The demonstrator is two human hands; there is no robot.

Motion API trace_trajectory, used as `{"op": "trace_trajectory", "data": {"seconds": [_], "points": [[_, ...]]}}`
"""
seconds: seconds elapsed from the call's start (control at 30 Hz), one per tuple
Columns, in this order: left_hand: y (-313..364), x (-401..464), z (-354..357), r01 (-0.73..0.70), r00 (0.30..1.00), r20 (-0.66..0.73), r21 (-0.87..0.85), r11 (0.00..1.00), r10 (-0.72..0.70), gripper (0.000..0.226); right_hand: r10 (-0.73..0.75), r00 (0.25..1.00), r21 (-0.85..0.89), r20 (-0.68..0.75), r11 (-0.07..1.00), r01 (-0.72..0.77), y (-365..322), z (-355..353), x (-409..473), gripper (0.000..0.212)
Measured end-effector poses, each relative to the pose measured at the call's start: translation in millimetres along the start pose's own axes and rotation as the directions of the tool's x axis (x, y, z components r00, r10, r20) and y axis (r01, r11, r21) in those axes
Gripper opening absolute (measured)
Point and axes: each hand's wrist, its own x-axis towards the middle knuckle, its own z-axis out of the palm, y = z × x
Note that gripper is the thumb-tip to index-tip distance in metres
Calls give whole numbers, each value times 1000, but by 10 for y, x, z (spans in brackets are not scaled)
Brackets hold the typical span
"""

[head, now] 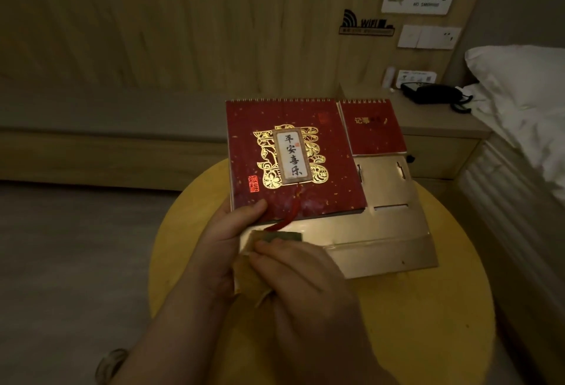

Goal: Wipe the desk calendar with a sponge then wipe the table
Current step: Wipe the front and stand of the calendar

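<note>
Only one view on my end, the head cam, worn up top and tilted forward and down; it's wide-angle, so the wall panelling (183, 33) bows at the edges; both forearms come in from the bottom edge, so it sits close over the round yellow table (428, 323); the desk calendar (293, 158) lands near centre; further out it catches the nightstand (434, 127) and bed (519, 94) on the right; no second view to overlap with.

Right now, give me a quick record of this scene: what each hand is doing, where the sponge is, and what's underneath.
left hand: grips the desk calendar at its near left corner, thumb on the red cover
right hand: presses the sponge on the calendar's gold base
calendar: held over the round yellow table
background: black phone on the bedside cabinet
</note>
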Motion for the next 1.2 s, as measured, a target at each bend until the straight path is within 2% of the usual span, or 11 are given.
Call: {"op": "trace_trajectory", "data": {"seconds": [0.13,0.33,0.4,0.47,0.5,0.63,0.73,0.97,1.1,1.2], "points": [[51,4,-39,12,1000,-19,2,1000,-12,41,-47,999,-36,17,998,47,-64,103,15,35],[64,24,-85,-15,998,54,-22,1000,17,38,-70,997,-47,30,996,72,148,-148,-7,55],[88,34,-116,-26,997,74,-31,999,28,39,-37,998,-62,48,997,40,332,-339,-39,54],[123,45,-152,-42,996,77,-21,999,43,40,12,998,-91,60,996,-7,553,-554,-93,37],[130,49,-166,-48,996,81,-18,999,49,40,56,996,-120,63,992,-49,668,-668,-127,36],[146,57,-213,-47,994,99,-30,998,50,40,220,975,-186,-18,958,-219,1085,-1015,-288,45],[126,71,-207,-56,996,69,-6,998,57,34,257,962,-143,-89,953,-267,1211,-1100,-332,48],[66,93,-100,-42,999,17,-33,999,42,33,169,986,-126,-9,978,-169,813,-764,-295,37],[-7,106,-13,-4,1000,17,-79,997,6,35,42,999,-41,30,998,-41,379,-345,-248,35],[-14,111,17,-3,1000,-11,-62,998,2,34,-39,998,33,40,999,38,72,-28,-206,49]]}}
